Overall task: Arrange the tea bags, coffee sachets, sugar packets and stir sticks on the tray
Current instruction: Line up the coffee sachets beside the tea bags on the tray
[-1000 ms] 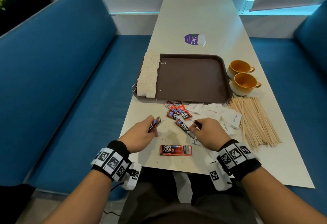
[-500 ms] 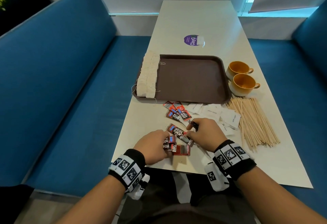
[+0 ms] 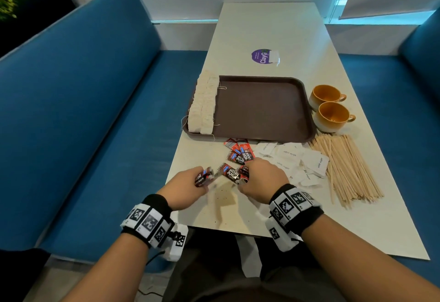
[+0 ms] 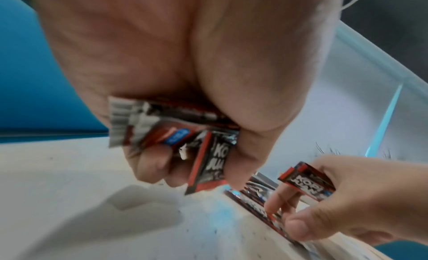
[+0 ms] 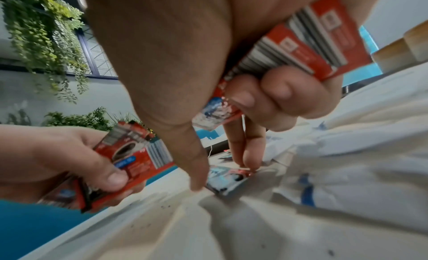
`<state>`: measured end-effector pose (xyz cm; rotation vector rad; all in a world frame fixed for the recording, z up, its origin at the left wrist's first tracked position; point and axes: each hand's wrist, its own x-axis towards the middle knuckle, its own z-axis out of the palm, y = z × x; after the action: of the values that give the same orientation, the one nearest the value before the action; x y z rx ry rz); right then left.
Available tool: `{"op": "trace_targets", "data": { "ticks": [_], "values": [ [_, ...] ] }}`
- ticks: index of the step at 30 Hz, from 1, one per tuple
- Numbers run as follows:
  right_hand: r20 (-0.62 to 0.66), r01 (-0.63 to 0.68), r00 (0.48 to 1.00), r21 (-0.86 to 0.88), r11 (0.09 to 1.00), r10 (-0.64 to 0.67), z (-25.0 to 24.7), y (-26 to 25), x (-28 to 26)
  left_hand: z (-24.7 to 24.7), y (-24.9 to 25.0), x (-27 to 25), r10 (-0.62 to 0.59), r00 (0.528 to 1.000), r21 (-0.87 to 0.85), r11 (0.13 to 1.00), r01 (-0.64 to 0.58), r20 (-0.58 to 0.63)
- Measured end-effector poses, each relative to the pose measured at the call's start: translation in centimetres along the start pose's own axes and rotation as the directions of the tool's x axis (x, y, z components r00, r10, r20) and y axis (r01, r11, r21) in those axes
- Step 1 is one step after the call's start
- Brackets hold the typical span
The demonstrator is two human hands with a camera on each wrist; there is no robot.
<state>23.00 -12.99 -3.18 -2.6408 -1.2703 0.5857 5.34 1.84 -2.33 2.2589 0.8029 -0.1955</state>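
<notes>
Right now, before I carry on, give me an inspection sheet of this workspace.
Surface: white table, speckled with dark crumbs near the hands.
Job's things: tea bags in rows along the left side of the brown tray; coffee sachets, white sugar packets and stir sticks on the table.
Clutter: two orange cups; purple sticker.
Grippers: left hand grips coffee sachets; right hand holds sachets and pinches another on the table.
Cables: dark cable below the left wrist.
Surroundings: blue benches; hanging plants.
</notes>
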Motion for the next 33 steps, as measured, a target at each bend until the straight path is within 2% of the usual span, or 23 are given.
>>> {"op": "trace_targets", "data": {
  "ticks": [5,9,14,17,20,24,26,28,31,33],
  "values": [
    [0.011,0.004,1.000,0.020,1.000,-0.004,0.0,-0.8,0.2,-1.4,0.3,0.6,-0.073,0.997,-0.238,0.969,0.062,-0.037],
    [0.019,0.011,1.000,0.050,0.999,-0.012,0.2,-0.5,0.2,-1.6,1.3,2.0,-0.099,0.995,-0.390,0.917,0.088,-0.009],
    [-0.023,0.137,0.990,0.042,0.990,-0.136,0.3,-0.5,-0.3,-1.7,3.7,4.7,0.028,0.998,-0.192,0.981,-0.037,-0.050],
    [0.009,0.202,0.979,-0.083,0.976,-0.202,0.0,-0.7,-0.6,-1.5,5.1,6.6,0.084,0.995,-0.089,0.992,-0.089,-0.058],
    [0.054,0.301,0.953,-0.244,0.922,-0.297,-0.2,-1.0,-1.1,-1.2,6.5,8.1,0.122,0.992,0.060,0.991,-0.120,-0.024],
    [0.072,0.353,0.935,-0.295,0.888,-0.348,-0.6,-0.8,-1.5,-0.9,7.2,9.4,0.127,0.991,0.196,0.972,-0.130,0.031],
    [0.050,0.349,0.936,-0.257,0.901,-0.348,-1.2,-0.5,-1.6,-0.9,7.0,9.4,0.113,0.993,0.197,0.973,-0.119,0.038],
    [-0.009,0.294,0.954,-0.147,0.944,-0.299,-1.7,0.1,-1.7,-0.9,6.4,9.1,0.101,0.994,0.176,0.979,-0.105,0.032],
    [-0.102,0.153,0.985,0.175,0.973,-0.137,-2.5,1.5,-1.8,-0.8,5.4,7.8,0.071,0.997,0.142,0.987,-0.073,0.018],
    [-0.157,0.073,0.988,0.398,0.915,-0.010,-2.8,2.6,-1.6,-0.7,4.4,6.7,0.053,0.999,0.129,0.990,-0.053,0.000]
  ]
}}
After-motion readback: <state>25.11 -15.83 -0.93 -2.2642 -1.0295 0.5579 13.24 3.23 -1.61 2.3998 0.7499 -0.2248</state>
